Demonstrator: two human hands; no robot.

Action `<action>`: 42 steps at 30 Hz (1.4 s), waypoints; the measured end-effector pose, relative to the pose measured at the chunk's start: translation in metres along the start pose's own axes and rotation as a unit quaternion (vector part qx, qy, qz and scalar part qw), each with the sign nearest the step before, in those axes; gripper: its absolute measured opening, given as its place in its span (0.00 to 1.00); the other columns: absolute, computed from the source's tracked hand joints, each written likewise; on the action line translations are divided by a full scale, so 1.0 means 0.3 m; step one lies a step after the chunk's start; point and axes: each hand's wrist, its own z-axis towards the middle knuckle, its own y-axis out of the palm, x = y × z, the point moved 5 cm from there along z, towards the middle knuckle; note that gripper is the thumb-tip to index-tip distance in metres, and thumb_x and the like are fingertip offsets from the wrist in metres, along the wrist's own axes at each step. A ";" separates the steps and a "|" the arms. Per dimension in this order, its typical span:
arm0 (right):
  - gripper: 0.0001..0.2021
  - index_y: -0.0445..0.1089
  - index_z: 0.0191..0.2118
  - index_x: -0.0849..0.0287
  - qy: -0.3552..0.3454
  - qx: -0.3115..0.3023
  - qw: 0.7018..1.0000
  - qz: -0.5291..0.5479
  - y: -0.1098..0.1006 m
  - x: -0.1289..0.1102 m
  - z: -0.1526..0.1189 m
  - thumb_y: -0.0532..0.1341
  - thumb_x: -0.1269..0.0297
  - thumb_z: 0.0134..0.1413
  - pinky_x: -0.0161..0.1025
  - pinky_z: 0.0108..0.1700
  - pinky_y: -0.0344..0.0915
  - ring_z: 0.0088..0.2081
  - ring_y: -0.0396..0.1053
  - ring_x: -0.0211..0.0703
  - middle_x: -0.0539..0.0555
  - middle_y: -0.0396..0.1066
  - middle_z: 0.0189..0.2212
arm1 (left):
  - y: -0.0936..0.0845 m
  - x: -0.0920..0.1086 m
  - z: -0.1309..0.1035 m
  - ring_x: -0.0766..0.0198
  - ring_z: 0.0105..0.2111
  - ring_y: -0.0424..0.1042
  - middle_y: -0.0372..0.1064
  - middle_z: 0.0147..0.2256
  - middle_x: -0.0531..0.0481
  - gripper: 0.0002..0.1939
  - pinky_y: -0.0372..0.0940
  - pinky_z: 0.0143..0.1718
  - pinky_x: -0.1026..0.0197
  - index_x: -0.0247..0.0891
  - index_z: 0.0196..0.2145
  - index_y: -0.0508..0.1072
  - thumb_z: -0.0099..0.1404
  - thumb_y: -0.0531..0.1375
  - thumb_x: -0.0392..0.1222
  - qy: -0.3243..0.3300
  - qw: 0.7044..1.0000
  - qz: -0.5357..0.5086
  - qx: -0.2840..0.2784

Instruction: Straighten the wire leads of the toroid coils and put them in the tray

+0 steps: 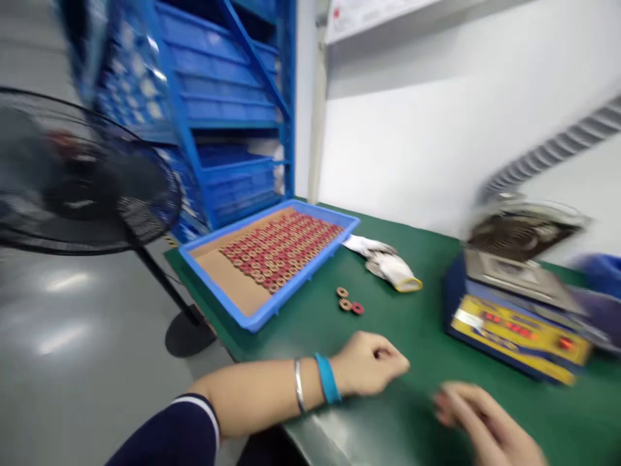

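Observation:
My left hand (372, 364) is closed above the front of the green table (301, 340), thumb and fingertips pressed together. Whatever it may hold is hidden. To its right, my right hand (488, 424) is blurred, its fingers curled in and the tips close together; I cannot make out anything between them. Beyond the left hand lie a few small slotted rings: a tan one (342, 292), another tan one (345, 304) and a red one (358, 308). A blue tray (257, 317) at the left holds rows of many similar red and tan rings (286, 246).
White gloves (388, 264) lie right of the tray. A blue-and-yellow machine (521, 330) with a lit display stands at the right, beneath a grey flexible hose (557, 145). A floor fan (82, 188) and blue shelving (286, 97) with bins are at the left.

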 end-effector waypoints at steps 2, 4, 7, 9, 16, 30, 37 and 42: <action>0.14 0.73 0.31 0.52 -0.014 -0.037 0.999 -0.010 0.018 -0.029 -0.027 0.65 0.48 0.45 0.45 0.33 0.74 0.29 0.74 0.48 0.56 0.74 0.27 | 0.008 -0.008 0.002 0.71 0.22 0.59 0.61 0.20 0.55 0.07 0.54 0.22 0.68 0.31 0.26 0.75 0.57 0.58 0.36 -0.013 0.999 -0.021 -0.036; 0.17 0.71 0.36 0.57 -0.015 -0.039 0.999 0.019 0.033 -0.039 -0.032 0.67 0.49 0.44 0.44 0.35 0.74 0.29 0.73 0.44 0.58 0.76 0.31 | 0.022 -0.033 0.009 0.70 0.22 0.60 0.63 0.23 0.55 0.13 0.52 0.21 0.68 0.32 0.37 0.76 0.58 0.55 0.34 -0.033 0.995 -0.036 -0.084; 0.19 0.68 0.38 0.58 0.016 -0.045 0.997 0.058 0.046 -0.015 -0.019 0.68 0.52 0.43 0.42 0.38 0.73 0.29 0.71 0.40 0.57 0.75 0.35 | 0.038 -0.057 0.013 0.72 0.21 0.59 0.66 0.28 0.53 0.20 0.57 0.22 0.68 0.32 0.48 0.72 0.57 0.56 0.35 -0.020 0.989 -0.029 -0.143; 0.19 0.68 0.38 0.58 0.027 -0.045 0.995 0.085 0.044 -0.002 -0.017 0.69 0.53 0.43 0.41 0.40 0.71 0.31 0.71 0.39 0.56 0.75 0.34 | 0.045 -0.053 0.004 0.73 0.24 0.61 0.65 0.33 0.52 0.24 0.61 0.25 0.67 0.33 0.52 0.69 0.57 0.59 0.37 0.024 0.986 -0.024 -0.163; 0.14 0.68 0.25 0.59 -0.012 -0.058 0.997 0.053 0.019 -0.029 -0.015 0.62 0.53 0.53 0.36 0.33 0.64 0.27 0.64 0.36 0.49 0.69 0.23 | 0.062 -0.048 -0.013 0.67 0.33 0.70 0.64 0.38 0.49 0.30 0.66 0.27 0.66 0.35 0.56 0.62 0.57 0.63 0.37 0.056 0.980 -0.061 -0.181; 0.16 0.68 0.25 0.58 0.004 -0.008 0.993 0.119 -0.024 -0.040 -0.001 0.62 0.49 0.52 0.36 0.32 0.65 0.26 0.64 0.36 0.49 0.68 0.23 | 0.040 -0.041 0.011 0.62 0.39 0.73 0.75 0.42 0.42 0.32 0.70 0.39 0.60 0.31 0.55 0.66 0.54 0.67 0.41 0.099 0.985 -0.077 -0.119; 0.18 0.68 0.23 0.60 0.064 -0.106 0.989 0.081 0.032 -0.028 -0.025 0.67 0.50 0.44 0.32 0.24 0.57 0.20 0.59 0.32 0.47 0.66 0.18 | 0.035 -0.043 0.003 0.56 0.45 0.74 0.74 0.42 0.40 0.32 0.72 0.36 0.60 0.31 0.55 0.66 0.53 0.66 0.39 0.190 0.981 -0.010 -0.048; 0.16 0.69 0.24 0.60 0.062 -0.066 0.989 0.114 0.011 -0.017 -0.012 0.63 0.51 0.49 0.33 0.26 0.61 0.20 0.61 0.32 0.49 0.70 0.21 | 0.035 -0.045 0.003 0.57 0.43 0.75 0.75 0.41 0.40 0.32 0.72 0.34 0.62 0.29 0.55 0.67 0.53 0.66 0.39 0.195 0.980 0.007 -0.046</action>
